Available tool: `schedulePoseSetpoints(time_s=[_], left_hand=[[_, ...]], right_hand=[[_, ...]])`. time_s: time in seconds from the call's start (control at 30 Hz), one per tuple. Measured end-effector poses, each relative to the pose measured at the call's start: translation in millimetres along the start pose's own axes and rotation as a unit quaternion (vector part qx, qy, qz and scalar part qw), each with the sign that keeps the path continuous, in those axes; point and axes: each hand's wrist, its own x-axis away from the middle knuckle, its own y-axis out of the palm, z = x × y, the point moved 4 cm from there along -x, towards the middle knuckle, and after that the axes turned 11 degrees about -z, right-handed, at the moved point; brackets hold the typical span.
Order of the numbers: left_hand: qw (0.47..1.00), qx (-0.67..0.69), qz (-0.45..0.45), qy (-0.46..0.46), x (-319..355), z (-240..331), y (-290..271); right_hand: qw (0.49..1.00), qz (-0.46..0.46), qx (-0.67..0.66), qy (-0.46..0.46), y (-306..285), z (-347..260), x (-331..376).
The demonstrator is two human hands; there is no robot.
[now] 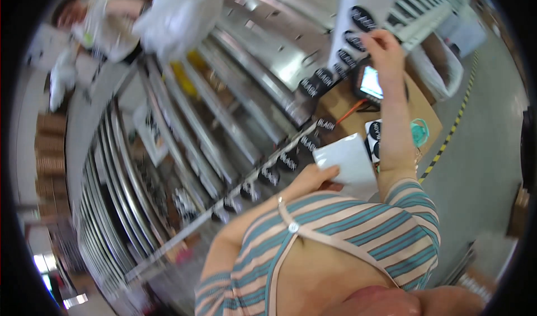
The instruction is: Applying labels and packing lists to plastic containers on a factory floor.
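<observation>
Several black oval labels with pale lettering run in a row along the edge of a metal rack and up onto a white surface. At the upper right my right hand (386,50) is closed in a pinch at the edge of one black oval label (353,40); the fingertips are slightly blurred. A flat white pouch (349,162) is gripped in my left hand (316,180), low and close to my chest, its thumb lying on top. Between the hands a small dark device with a lit screen (371,83) sits on brown cardboard, under my right forearm.
Long metal tubes (190,131) fill the rack to the left. A green tape roll (419,131) lies on the cardboard (428,106) at right. Beyond the rack, a person (109,28) stands near a white plastic bag (179,17). Yellow-black floor tape (456,126) runs along the right.
</observation>
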Motion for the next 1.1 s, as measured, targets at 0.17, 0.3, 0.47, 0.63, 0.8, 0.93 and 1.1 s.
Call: schedulePoseSetpoints(time_s=[0.17, 0.3, 0.47, 0.63, 0.8, 0.93, 1.1], left_hand=[[0.999, 0.034, -0.014, 0.011, 1, -7, 4], [0.999, 0.037, -0.006, 0.014, 2, 2, 6], [0.998, 0.066, -0.006, -0.004, 0, 9, 6], [0.998, 0.067, 0.006, -0.002, -1, 12, 4], [0.997, 0.077, -0.005, -0.003, -4, 15, 9], [0.997, 0.077, -0.005, -0.007, -6, 12, 11], [0.997, 0.074, -0.007, -0.01, -6, 9, 8]], right_hand=[[0.983, 0.16, 0.016, -0.09, -35, -5, -38], [0.963, 0.211, 0.121, -0.118, -33, -11, -63], [0.942, 0.248, 0.156, -0.164, -32, 2, -88], [0.953, 0.254, 0.132, -0.103, -26, 5, -94], [0.95, 0.264, 0.135, -0.102, -27, 7, -94], [0.941, 0.281, 0.153, -0.107, -28, 9, -96], [0.9, 0.334, 0.249, -0.131, -29, 2, -89]])
